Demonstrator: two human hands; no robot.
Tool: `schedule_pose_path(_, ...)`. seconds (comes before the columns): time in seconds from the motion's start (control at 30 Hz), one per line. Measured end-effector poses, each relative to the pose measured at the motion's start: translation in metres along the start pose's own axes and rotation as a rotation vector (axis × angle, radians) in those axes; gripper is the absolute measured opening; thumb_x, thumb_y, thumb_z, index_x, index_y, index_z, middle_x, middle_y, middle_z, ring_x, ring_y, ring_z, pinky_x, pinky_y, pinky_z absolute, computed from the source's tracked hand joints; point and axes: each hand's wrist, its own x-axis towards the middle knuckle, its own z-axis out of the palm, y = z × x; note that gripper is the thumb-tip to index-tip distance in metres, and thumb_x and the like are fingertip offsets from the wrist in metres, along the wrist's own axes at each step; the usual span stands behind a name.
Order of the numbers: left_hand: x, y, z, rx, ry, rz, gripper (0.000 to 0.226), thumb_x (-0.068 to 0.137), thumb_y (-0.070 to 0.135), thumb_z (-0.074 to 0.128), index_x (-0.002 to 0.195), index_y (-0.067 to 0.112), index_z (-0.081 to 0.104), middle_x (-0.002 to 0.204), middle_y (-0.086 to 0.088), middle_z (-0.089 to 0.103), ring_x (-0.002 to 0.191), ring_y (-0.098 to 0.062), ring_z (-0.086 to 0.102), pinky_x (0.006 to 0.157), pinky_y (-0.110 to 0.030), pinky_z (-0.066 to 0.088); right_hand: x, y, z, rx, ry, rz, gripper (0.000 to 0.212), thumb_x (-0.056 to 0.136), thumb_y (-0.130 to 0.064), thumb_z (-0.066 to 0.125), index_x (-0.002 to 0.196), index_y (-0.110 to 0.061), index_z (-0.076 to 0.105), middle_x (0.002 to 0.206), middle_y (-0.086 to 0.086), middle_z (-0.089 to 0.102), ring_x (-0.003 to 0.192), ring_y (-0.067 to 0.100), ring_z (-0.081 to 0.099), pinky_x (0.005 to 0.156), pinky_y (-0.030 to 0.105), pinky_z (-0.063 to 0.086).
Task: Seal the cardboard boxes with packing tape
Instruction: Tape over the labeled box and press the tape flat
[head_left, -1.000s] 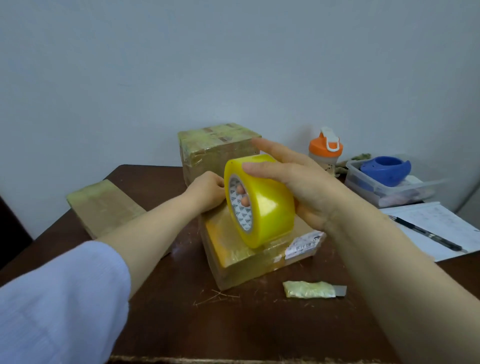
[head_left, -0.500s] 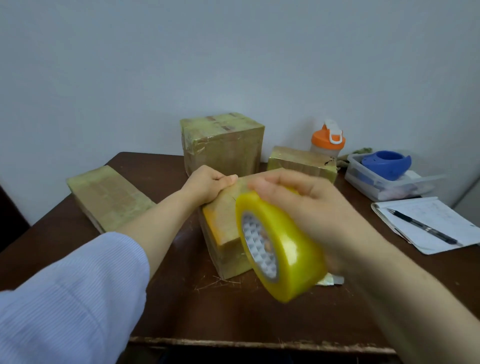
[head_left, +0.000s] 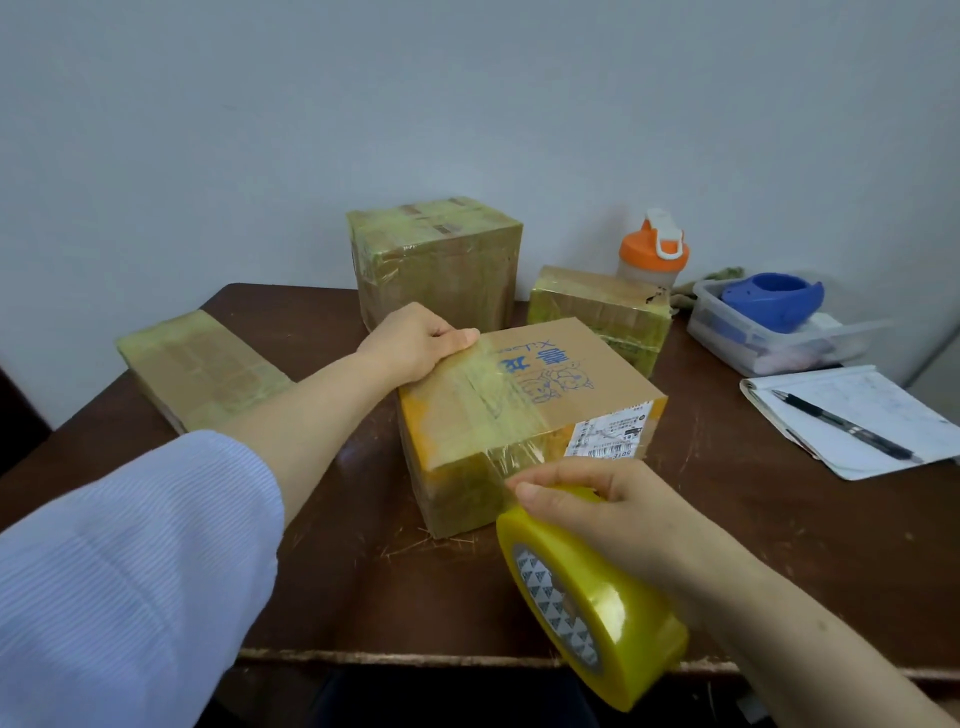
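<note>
A cardboard box with blue print and a white label lies in the middle of the dark table. My left hand holds its far left corner, thumb pressing down the end of a clear yellowish tape strip that runs over the top and down the near face. My right hand grips a big yellow tape roll low in front of the box, near the table's front edge; the strip stretches from the box to the roll.
Three taped boxes stand around: a flat one at left, a tall one behind, a small one at right. An orange-lidded bottle, a plastic tub holding a blue dispenser, and a notepad with a pen lie at right.
My right hand has pulled the roll from above the box down toward me, past its near face, laying tape along the top. My left hand has stayed at the far corner.
</note>
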Motion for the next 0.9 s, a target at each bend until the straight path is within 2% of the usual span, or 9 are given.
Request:
schedule_pose_path(0.1,-0.010,0.019,0.006,0.497,0.203,0.180,0.036,0.098,0.040,0.041,0.103,0.020,0.070,0.103,-0.001,0.070,0.099,-0.026,0.061,0.083,-0.035,0.044,0.008,-0.003,-0.001,-0.010,-0.025,0.036,0.016,0.080,-0.041,0.070,0.092,-0.034,0.075,0.103,-0.011,0.070,0.102,0.007,0.061,0.095,0.029,0.049)
schedule_pose_path(0.17,-0.017,0.035,0.023,0.606,0.086,0.158,0.060,0.095,0.057,0.027,0.123,0.014,0.058,0.128,-0.010,0.058,0.121,-0.028,0.050,0.103,-0.037,0.031,0.012,-0.004,-0.003,0.000,-0.039,0.065,0.016,0.080,-0.039,0.071,0.094,-0.032,0.075,0.103,-0.007,0.071,0.103,0.011,0.062,0.097,0.034,0.049)
schedule_pose_path(0.23,-0.028,0.045,0.041,0.542,-0.122,0.020,0.105,0.076,0.082,0.010,0.148,0.007,0.020,0.156,-0.017,0.016,0.145,-0.027,0.014,0.117,-0.040,0.007,0.016,-0.005,-0.005,0.004,-0.053,0.085,0.016,0.080,-0.037,0.071,0.094,-0.030,0.076,0.100,-0.003,0.072,0.100,0.015,0.064,0.095,0.037,0.051)
schedule_pose_path(0.27,-0.032,0.046,0.046,0.513,-0.155,-0.010,0.113,0.071,0.086,0.008,0.150,0.006,0.002,0.158,-0.016,-0.002,0.146,-0.027,-0.002,0.118,-0.040,-0.001,0.018,-0.005,-0.005,0.004,-0.058,0.087,0.016,0.080,-0.037,0.071,0.094,-0.030,0.076,0.099,-0.001,0.072,0.097,0.016,0.065,0.093,0.037,0.052)
schedule_pose_path(0.33,-0.034,0.045,0.044,0.497,-0.156,-0.019,0.110,0.073,0.084,0.009,0.149,0.007,-0.009,0.157,-0.015,-0.015,0.145,-0.025,-0.013,0.117,-0.038,-0.006,0.021,-0.008,-0.005,0.010,-0.061,0.085,0.016,0.081,-0.036,0.072,0.095,-0.029,0.076,0.097,0.000,0.073,0.095,0.016,0.066,0.091,0.037,0.053)
schedule_pose_path(0.47,-0.043,0.051,0.038,0.440,-0.239,0.053,0.085,0.090,0.066,0.006,0.149,0.008,-0.010,0.156,-0.012,-0.020,0.144,-0.021,-0.018,0.116,-0.034,-0.012,0.025,-0.009,-0.004,0.012,-0.053,0.096,0.018,0.081,-0.032,0.072,0.097,-0.023,0.075,0.099,0.005,0.072,0.097,0.019,0.065,0.091,0.037,0.053)
schedule_pose_path(0.63,-0.083,0.051,0.044,0.189,-0.469,0.317,0.081,0.084,0.068,-0.002,0.150,0.020,-0.006,0.156,0.009,-0.016,0.132,0.009,-0.019,0.101,-0.009,-0.016,0.029,-0.004,-0.003,0.007,-0.046,0.061,0.011,0.084,-0.020,0.066,0.093,-0.026,0.069,0.093,0.000,0.072,0.092,0.017,0.066,0.086,0.034,0.055)
schedule_pose_path(0.77,-0.051,0.034,0.022,0.469,-0.271,0.193,0.074,0.093,0.059,0.006,0.151,0.014,0.000,0.160,-0.003,-0.005,0.145,-0.010,-0.005,0.118,-0.029,-0.001,0.030,-0.007,-0.003,0.005,-0.051,0.088,0.014,0.080,-0.034,0.072,0.091,-0.027,0.075,0.096,0.000,0.072,0.095,0.016,0.066,0.091,0.035,0.053)
schedule_pose_path(0.9,-0.033,0.021,0.020,0.595,-0.192,0.098,0.076,0.093,0.060,0.008,0.150,0.012,-0.008,0.158,-0.007,-0.014,0.145,-0.016,-0.011,0.118,-0.032,-0.005,0.030,-0.010,-0.004,0.002,-0.041,0.092,0.018,0.080,-0.039,0.071,0.091,-0.026,0.075,0.099,0.000,0.071,0.097,0.016,0.064,0.092,0.035,0.052)
